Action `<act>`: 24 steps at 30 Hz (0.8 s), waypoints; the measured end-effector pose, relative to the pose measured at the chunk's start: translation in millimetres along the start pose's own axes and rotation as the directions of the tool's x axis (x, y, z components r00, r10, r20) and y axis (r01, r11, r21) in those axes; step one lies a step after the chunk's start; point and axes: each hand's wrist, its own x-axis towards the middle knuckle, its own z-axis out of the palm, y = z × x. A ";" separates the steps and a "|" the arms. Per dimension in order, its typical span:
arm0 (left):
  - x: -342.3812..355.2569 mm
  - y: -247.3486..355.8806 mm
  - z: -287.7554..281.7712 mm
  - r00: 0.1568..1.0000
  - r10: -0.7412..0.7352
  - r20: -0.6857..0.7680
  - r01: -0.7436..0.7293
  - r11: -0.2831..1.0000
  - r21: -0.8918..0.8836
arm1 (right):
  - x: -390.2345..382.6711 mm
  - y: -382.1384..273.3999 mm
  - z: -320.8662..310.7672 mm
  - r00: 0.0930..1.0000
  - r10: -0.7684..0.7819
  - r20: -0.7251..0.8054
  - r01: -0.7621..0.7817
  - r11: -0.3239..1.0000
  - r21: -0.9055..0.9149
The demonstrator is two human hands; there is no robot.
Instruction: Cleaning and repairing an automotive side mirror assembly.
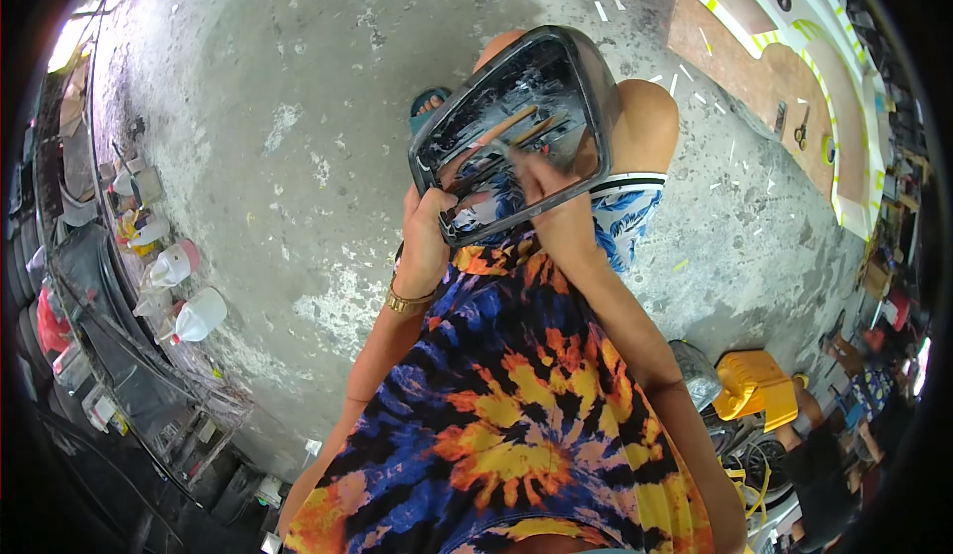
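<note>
A black, rounded-rectangular shell that looks like a vehicle side-mirror housing (596,68) is tilted over my lap. Its glossy inner face carries streaks and what look like reflections. My left hand (427,231) grips the housing's lower left corner, thumb over the rim; a gold watch (407,303) circles that wrist. Over the lower right part of the opening is my right hand (544,192), smeared by motion, so I cannot tell how its fingers are set. An orange-brown streak (506,125) shows within the frame; I cannot tell whether it is a stick or a reflection.
White jugs (202,314) and bottles line the left side of the stained concrete floor (258,207). At upper right, a brown board (730,33) bears white cut pieces, scissors (801,129) and green tape. A yellow container (754,387) stands at lower right, near another person (844,465).
</note>
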 end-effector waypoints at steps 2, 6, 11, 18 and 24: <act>-2.5 -0.6 0.5 1.000 0.001 -0.010 -0.002 1.000 -0.009 | 9.4 4.9 9.1 0.979 -0.101 -0.179 0.110 0.993 0.042; -2.0 2.1 -0.6 0.994 -0.088 -0.059 0.080 0.990 -0.116 | -3.8 -11.2 -0.7 0.994 -0.044 0.099 0.041 0.999 0.029; -3.5 2.2 2.0 0.995 -0.091 -0.029 0.085 0.985 -0.147 | -3.3 -3.6 6.1 0.995 -0.104 0.011 0.104 0.994 0.026; -1.2 0.6 0.1 0.997 -0.074 -0.022 0.071 0.993 -0.099 | -3.1 -10.3 3.6 0.999 -0.039 0.034 0.037 0.997 0.063; -1.4 -2.1 -10.2 0.994 -0.108 0.009 0.109 0.990 -0.091 | -0.9 -3.2 1.8 0.993 -0.074 0.093 0.039 0.943 0.331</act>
